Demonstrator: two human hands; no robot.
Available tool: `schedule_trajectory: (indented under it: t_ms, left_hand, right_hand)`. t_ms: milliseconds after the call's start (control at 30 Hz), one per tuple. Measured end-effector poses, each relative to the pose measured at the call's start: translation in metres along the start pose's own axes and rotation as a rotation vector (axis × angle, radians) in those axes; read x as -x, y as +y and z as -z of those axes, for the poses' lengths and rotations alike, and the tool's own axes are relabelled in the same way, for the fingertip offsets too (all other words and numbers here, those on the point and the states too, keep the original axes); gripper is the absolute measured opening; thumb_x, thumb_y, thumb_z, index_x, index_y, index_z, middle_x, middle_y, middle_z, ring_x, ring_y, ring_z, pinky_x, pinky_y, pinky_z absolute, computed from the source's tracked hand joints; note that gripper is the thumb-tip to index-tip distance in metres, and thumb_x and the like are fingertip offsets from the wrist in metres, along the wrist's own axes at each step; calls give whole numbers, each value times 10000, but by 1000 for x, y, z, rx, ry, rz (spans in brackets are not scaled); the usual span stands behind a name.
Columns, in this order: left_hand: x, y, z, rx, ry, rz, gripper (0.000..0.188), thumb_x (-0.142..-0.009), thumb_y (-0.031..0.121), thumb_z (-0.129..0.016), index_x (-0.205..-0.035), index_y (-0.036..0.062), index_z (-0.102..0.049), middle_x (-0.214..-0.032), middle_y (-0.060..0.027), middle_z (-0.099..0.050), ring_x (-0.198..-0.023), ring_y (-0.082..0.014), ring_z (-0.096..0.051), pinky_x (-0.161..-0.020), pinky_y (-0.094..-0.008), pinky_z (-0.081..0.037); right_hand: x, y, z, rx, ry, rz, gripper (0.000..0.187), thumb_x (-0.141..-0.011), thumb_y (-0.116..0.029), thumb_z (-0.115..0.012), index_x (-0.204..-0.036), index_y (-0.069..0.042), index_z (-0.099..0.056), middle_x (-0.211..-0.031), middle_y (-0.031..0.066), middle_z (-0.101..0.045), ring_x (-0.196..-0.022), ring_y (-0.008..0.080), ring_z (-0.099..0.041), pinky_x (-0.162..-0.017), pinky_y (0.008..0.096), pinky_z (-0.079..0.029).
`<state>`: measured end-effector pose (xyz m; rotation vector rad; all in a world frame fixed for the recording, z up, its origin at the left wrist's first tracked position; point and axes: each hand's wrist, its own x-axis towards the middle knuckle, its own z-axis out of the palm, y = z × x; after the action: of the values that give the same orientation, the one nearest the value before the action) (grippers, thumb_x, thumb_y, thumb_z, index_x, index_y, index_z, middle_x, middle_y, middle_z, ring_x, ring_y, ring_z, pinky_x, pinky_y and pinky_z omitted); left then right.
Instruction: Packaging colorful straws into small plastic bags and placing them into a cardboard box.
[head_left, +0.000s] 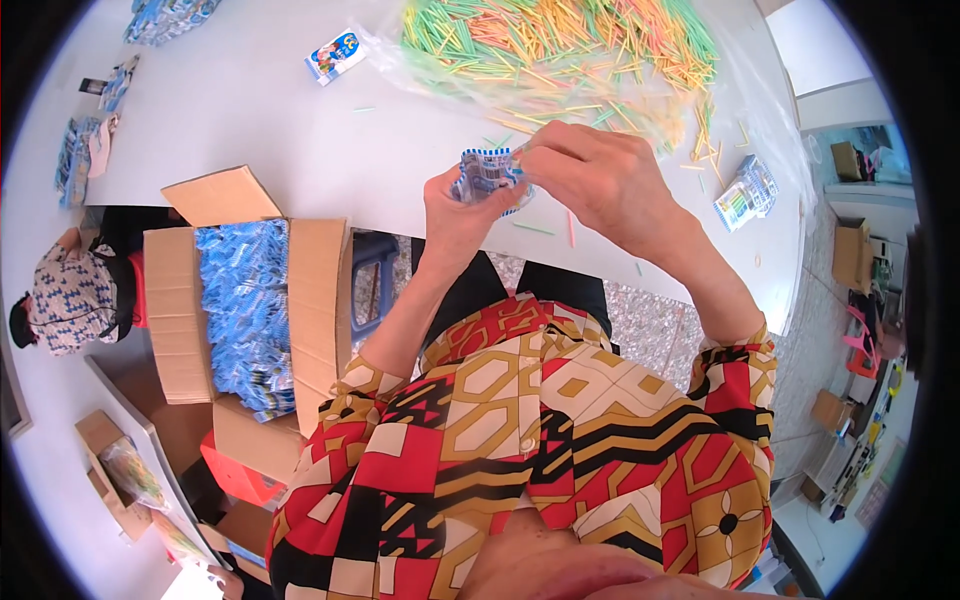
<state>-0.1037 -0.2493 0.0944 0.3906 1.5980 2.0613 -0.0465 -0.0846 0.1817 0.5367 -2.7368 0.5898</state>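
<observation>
The left hand (pixel 462 205) is gripping a small blue-and-white packet (pixel 487 178) from below and from its left side, fingers curled around it, holding it up just over the near edge of the white table (pixel 260 110). The right hand (pixel 600 180) is coming in from the right, its fingertips pressing together at the packet's upper right corner; whether something thin is pinched there I cannot tell. So the packet is sitting between the two hands, with its opening side facing the right hand. Beyond the right hand, farther across the table, a big heap of green, yellow and orange sticks (pixel 560 45) is lying on clear plastic, closer to the right hand than to the left. To the left, a cardboard box (pixel 180 300) is holding many blue packets (pixel 245 300).
</observation>
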Motion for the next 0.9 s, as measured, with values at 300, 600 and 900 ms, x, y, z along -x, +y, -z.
schedule_trajectory:
  t_ms: [300, 600, 900]
  left_hand:
    - [-1, 3, 7, 64, 44, 13, 164, -740, 2, -690, -897, -25, -651, -821, -36, -653, -730, -72, -584, -674, -223, -491]
    - [1, 14, 18, 181, 178, 2, 244, -721, -2, -717, -954, -25, -648, -890, -56, -655, -760, -92, -598, -727, -245, -491]
    - [4, 18, 17, 226, 209, 2, 289, -705, -15, -728, -976, -17, -628, -919, -60, -649, -810, -108, -609, -758, -264, -486]
  right_hand:
    - [-12, 7, -11, -1, -7, 70, 100, -776, -69, -618, -873, -74, -592, -792, 29, -583, -582, 179, -564, -494, 278, -429]
    - [-61, 100, -57, -627, 249, -495, 86, -841, -107, -582, -875, -29, -597, -706, -3, -555, -597, 60, -493, -517, 211, -399]
    - [-103, 175, -115, 88, 268, -397, 225, -775, -234, -624, -758, -26, -539, -753, 121, -586, -729, 318, -570, -663, 407, -464]
